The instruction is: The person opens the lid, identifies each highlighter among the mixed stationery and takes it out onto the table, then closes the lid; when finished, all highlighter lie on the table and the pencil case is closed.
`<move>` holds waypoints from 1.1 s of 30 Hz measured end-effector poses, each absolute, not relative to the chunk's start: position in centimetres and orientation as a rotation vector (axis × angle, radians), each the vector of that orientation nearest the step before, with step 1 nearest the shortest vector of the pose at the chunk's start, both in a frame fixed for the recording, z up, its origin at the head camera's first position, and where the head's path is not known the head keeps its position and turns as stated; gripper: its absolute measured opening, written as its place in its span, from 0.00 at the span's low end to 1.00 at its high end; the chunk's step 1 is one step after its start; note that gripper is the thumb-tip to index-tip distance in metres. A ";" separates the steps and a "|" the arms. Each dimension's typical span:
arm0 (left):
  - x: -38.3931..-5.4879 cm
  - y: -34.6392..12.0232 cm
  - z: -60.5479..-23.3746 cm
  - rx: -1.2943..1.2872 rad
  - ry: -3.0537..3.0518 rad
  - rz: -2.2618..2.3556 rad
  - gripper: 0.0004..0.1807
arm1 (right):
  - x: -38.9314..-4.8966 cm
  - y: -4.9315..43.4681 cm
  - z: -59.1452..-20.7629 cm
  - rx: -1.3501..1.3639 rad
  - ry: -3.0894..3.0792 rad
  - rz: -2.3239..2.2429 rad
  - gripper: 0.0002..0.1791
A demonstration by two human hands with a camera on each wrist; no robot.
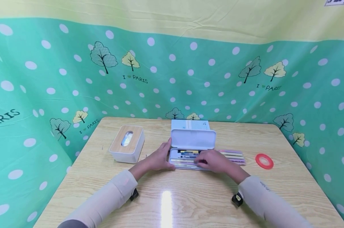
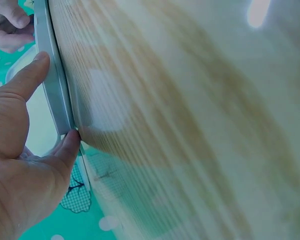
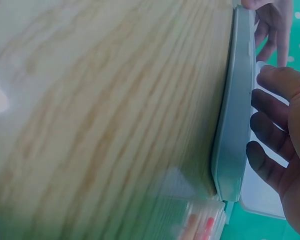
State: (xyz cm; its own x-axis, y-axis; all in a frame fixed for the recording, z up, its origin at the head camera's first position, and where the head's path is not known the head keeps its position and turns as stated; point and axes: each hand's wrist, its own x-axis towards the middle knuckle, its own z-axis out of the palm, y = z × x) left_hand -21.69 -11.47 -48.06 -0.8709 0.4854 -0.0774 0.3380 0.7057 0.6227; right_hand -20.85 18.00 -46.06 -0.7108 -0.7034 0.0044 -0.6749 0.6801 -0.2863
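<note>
A pale pencil case (image 1: 193, 139) lies on the table with its lid raised. Several pens (image 1: 186, 155) lie inside it. My left hand (image 1: 159, 158) grips the case's left end, the thumb on the front edge and a finger at the corner toward the hinge. Over the right half of the case, my right hand (image 1: 214, 161) reaches in with bent fingers (image 3: 265, 127) among the pens. Whether it pinches a pen is hidden. To the right of the case lies a row of coloured pens (image 1: 234, 155), seemingly in clear packaging (image 3: 202, 220), partly behind the right hand.
A white tissue box (image 1: 122, 156) with a wooden top stands at the left. Behind the lid is a light-blue printed box or booklet (image 1: 189, 124). A red tape roll (image 1: 269, 158) lies at the right. A green polka-dot cloth (image 1: 172, 88) hangs behind the table (image 1: 194, 196).
</note>
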 end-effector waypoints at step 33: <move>-21.6 -11.4 -48.0 0.629 2.656 0.908 0.76 | -20.3 16.8 -45.7 -1.225 2.699 -0.269 0.19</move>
State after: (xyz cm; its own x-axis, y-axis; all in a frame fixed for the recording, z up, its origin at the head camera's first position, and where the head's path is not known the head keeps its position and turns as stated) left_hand -21.58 -11.39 -48.03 -0.8710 0.4797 -0.1060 0.3143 0.7100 0.6301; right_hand -20.29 16.84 -45.73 -0.6499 -0.7563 -0.0753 -0.7266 0.6473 -0.2302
